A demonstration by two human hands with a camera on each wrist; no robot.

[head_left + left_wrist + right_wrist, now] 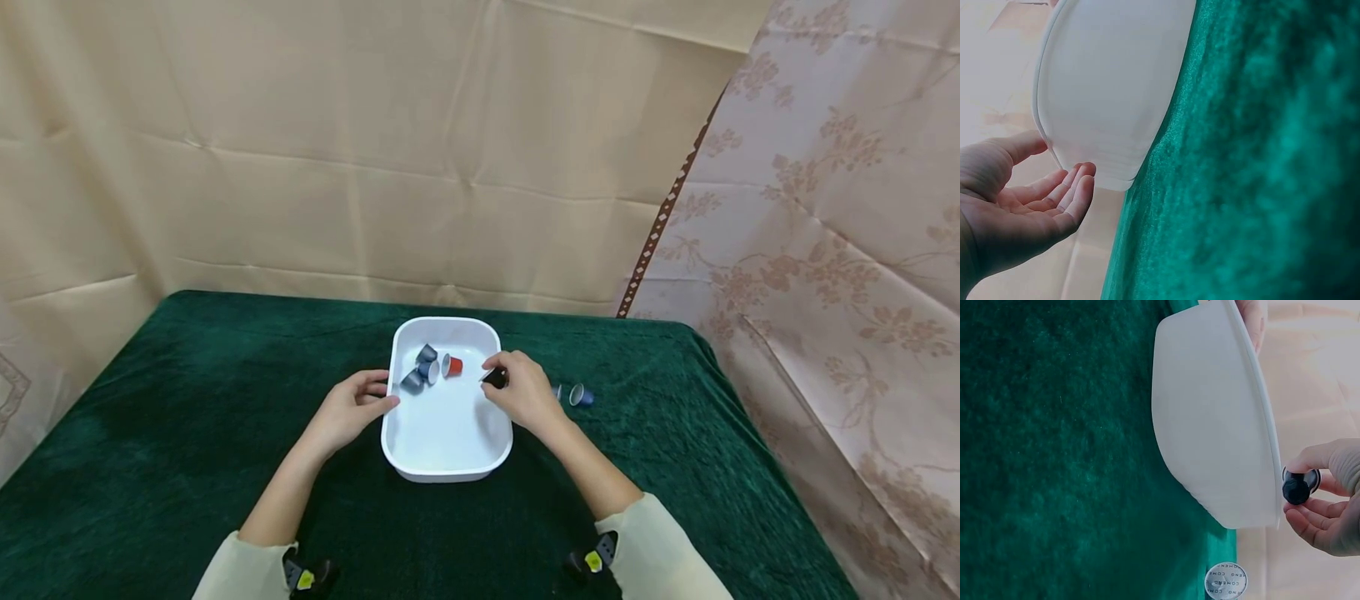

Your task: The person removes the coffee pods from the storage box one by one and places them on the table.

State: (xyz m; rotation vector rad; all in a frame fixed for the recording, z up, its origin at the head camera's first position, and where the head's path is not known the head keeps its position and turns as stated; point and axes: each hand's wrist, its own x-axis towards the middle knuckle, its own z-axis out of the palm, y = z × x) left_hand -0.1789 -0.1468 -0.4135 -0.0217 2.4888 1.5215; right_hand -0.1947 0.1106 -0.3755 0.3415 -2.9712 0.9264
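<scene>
A white rectangular tray [447, 476] stands on the green cloth. At its left side my left hand [352, 408] grips the rim, thumb over the edge and fingers against the outer wall [1110, 81]. My right hand [525, 392] pinches a black coffee capsule [1297, 487] between thumb and fingers, above the tray's right rim. Inside the tray, toward the back, lie a red capsule [453, 366] and a group of dark blue-grey capsules [412, 382], tipped at various angles.
Right of the tray, a blue capsule [581, 396] lies on its side on the cloth. Another capsule [557, 391] beside it is partly hidden by my right hand. Green velvety cloth [225, 433] covers the table; a beige curtain [375, 167] hangs behind.
</scene>
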